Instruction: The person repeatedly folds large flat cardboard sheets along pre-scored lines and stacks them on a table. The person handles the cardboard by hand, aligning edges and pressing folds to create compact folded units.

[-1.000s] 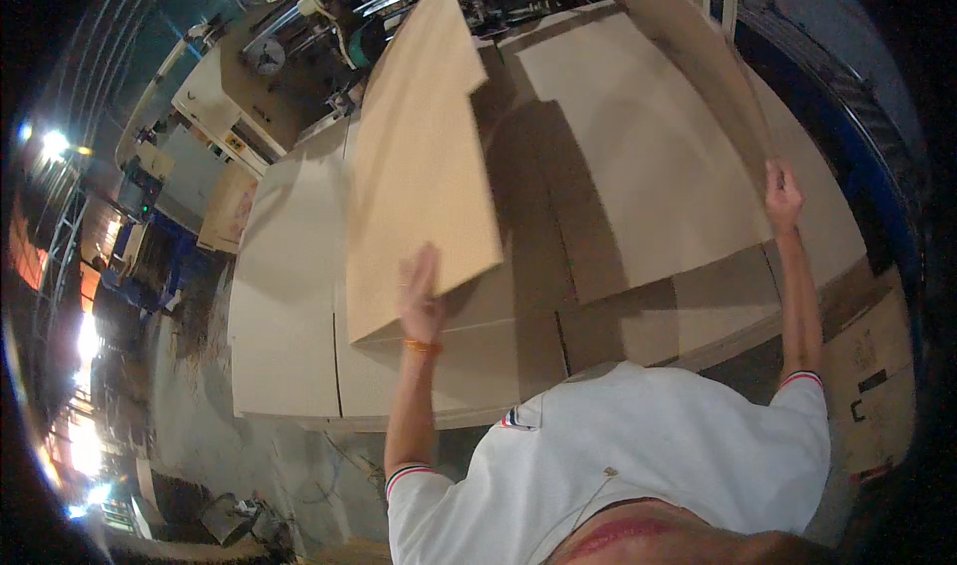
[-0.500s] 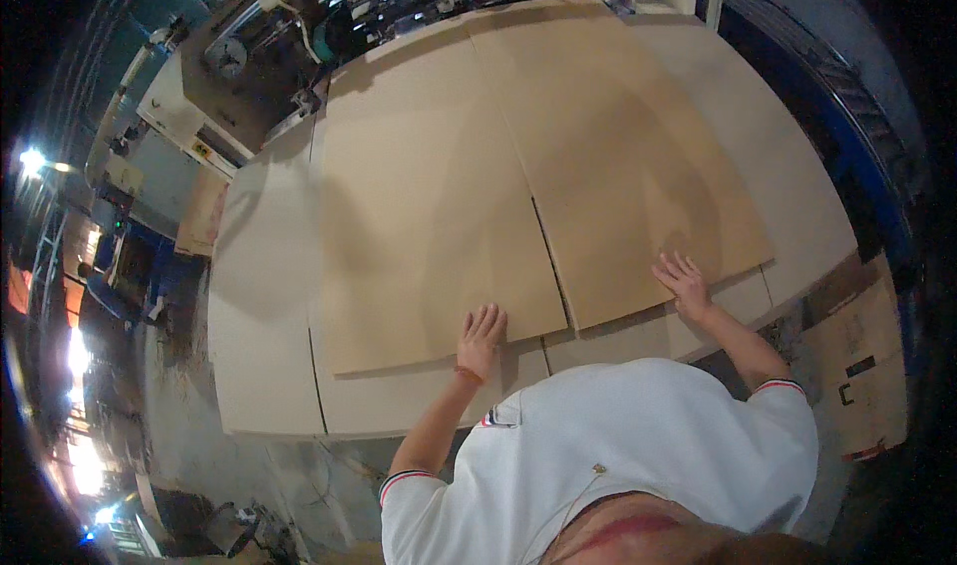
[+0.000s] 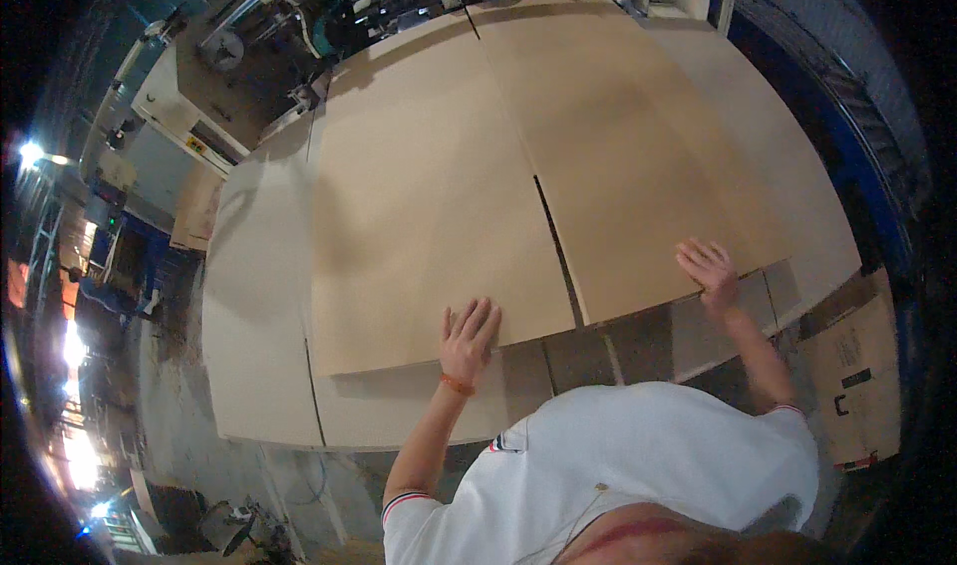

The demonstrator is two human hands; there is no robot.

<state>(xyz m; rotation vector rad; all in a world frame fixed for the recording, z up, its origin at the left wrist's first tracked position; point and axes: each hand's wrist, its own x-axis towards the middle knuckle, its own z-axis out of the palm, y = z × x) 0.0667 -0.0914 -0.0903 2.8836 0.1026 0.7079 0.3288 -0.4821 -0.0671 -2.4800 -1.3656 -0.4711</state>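
A large tan cardboard sheet (image 3: 419, 196) lies flat over wider, paler cardboard sheets (image 3: 261, 296). It has a crease down its middle and a slot at the near end of that crease, with a short dark slot at its far edge. My left hand (image 3: 469, 334) rests palm down on the near edge, left of the slot, fingers stretched and slightly apart. Over near the right front corner, my right hand (image 3: 708, 268) lies on the sheet with its fingers extended. Neither hand is wrapped around anything.
Machinery with rollers (image 3: 399, 12) stands along the far edge. A pale machine housing (image 3: 174, 102) is at the far left. A blue frame (image 3: 847, 156) runs along the right side, and a cardboard box (image 3: 852, 371) stands at the lower right. Another person (image 3: 110, 296) is far left.
My right hand has slid right, and my left hand has shifted slightly left. The top sheet's near corners appear farther apart and its slot looks wider. My torso sits lower in view.
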